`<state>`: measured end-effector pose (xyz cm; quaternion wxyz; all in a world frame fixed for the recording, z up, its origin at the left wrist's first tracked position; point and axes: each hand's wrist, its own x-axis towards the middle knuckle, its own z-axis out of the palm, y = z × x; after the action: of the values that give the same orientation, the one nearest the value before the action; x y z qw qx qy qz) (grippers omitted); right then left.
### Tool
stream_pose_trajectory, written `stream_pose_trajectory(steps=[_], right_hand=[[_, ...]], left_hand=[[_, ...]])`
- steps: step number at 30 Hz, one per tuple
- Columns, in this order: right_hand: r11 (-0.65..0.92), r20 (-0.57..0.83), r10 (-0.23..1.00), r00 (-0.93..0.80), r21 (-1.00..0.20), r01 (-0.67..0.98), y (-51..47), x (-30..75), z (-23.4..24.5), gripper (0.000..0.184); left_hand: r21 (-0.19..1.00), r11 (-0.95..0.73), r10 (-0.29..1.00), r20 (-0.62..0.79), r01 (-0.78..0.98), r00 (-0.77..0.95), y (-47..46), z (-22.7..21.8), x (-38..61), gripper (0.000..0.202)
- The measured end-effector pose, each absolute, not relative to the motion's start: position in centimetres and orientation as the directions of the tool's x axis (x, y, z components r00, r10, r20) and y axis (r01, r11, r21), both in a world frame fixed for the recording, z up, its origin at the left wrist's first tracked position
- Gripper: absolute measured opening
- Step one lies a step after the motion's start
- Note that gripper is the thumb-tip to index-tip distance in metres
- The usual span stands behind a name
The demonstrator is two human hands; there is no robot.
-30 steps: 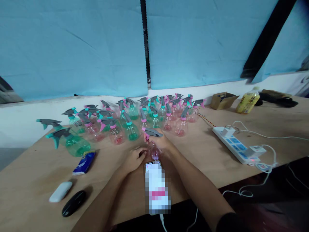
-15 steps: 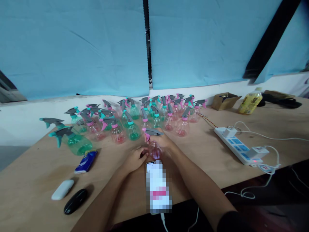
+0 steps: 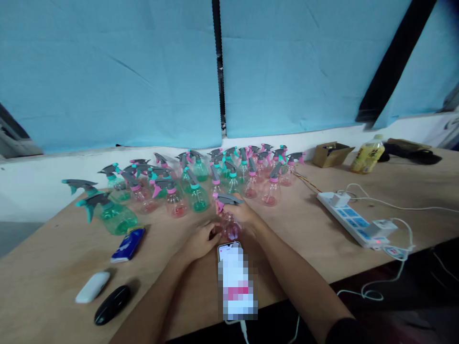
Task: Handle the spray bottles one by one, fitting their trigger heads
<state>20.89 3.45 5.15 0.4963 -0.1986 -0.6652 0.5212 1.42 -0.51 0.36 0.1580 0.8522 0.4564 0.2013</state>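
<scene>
A small pink spray bottle (image 3: 229,228) with a grey trigger head stands on the wooden table (image 3: 304,229) just beyond a phone (image 3: 235,279). My right hand (image 3: 244,212) is closed around the bottle's neck and trigger head. My left hand (image 3: 201,240) has its fingers curled against the lower left of the bottle's body. Behind them stand several small pink and green spray bottles (image 3: 215,174) in a crowd.
Two larger green spray bottles (image 3: 111,215) lie at the left. A blue packet (image 3: 127,244), a white case (image 3: 92,286) and a black case (image 3: 112,304) sit near the front left. A power strip (image 3: 353,220) with cables, a cardboard box (image 3: 332,154) and a yellow drink bottle (image 3: 367,154) are at the right.
Both hands stay on the pink bottle with hardly any shift. The view has tilted slightly.
</scene>
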Motion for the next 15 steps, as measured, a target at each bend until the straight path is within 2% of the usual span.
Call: stream_pose_trajectory(steps=[6, 12, 15], right_hand=[[0.356, 0.373, 0.853, -0.364, -0.927, -0.117, 4.01, 21.12, 4.25, 0.013], [0.37, 0.428, 0.812, -0.397, -0.903, -0.218, 3.85, 20.89, 4.5, 0.02], [0.392, 0.432, 0.818, -0.38, -0.902, -0.179, 3.88, 20.83, 4.58, 0.025]], left_hand=[[0.452, -0.528, 0.844, 0.182, 0.719, 0.505, -0.63, 0.51, 1.44, 0.033], [0.452, -0.529, 0.844, 0.191, 0.718, 0.502, -0.53, 0.19, 1.44, 0.033], [0.457, -0.523, 0.847, 0.19, 0.719, 0.496, -0.48, 0.06, 1.4, 0.034]])
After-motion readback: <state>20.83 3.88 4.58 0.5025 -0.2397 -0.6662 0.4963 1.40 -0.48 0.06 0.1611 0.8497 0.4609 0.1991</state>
